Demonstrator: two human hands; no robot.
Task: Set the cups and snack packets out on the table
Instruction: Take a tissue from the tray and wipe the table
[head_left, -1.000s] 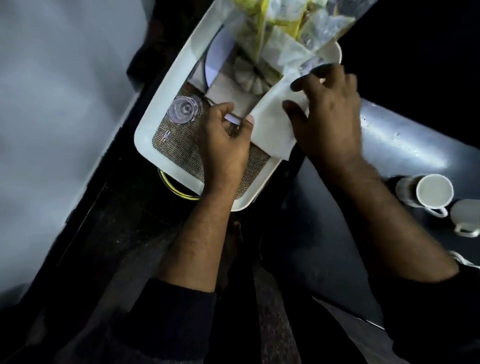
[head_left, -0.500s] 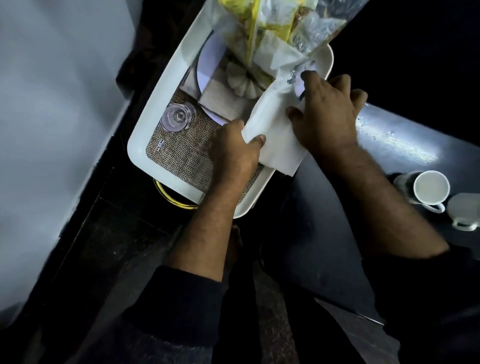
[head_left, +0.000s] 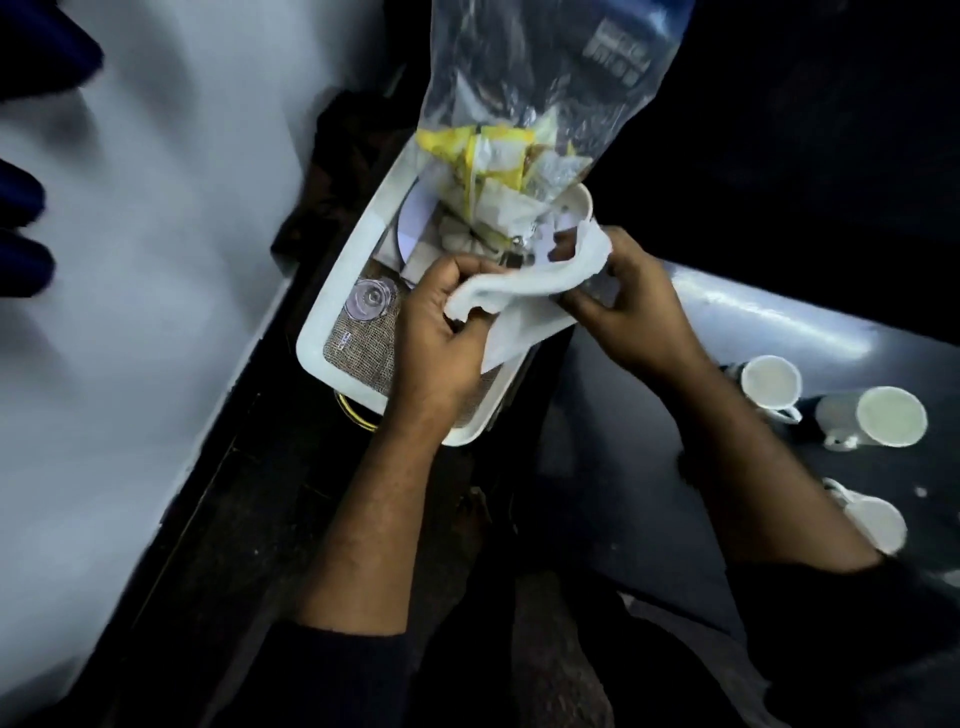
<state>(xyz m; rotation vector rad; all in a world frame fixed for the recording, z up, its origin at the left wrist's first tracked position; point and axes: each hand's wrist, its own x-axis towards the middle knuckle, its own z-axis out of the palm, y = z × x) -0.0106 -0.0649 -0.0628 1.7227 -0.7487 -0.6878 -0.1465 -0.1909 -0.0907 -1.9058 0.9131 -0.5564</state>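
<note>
A clear plastic bag (head_left: 545, 130) stuffed with yellow and white snack packets (head_left: 483, 156) stands on a white tray (head_left: 343, 291). Over the tray I hold a crumpled white cloth (head_left: 524, 291) with both hands: my left hand (head_left: 441, 343) grips its left end, my right hand (head_left: 623, 312) its right end. Three white cups lie on the dark table at the right: one cup (head_left: 769, 384), a second cup (head_left: 883, 415) beside it, and a third cup (head_left: 872, 519) partly behind my right forearm.
The tray is lined with a burlap mat (head_left: 358, 353) and carries a small clear glass lid (head_left: 371, 304) and a white plate (head_left: 415, 223). A pale wall (head_left: 156, 260) runs along the left. The shiny dark table (head_left: 779, 322) extends right.
Both hands have bunched the white cloth up and lifted it off the tray's edge. The view has pulled back, showing the whole snack bag and a third cup.
</note>
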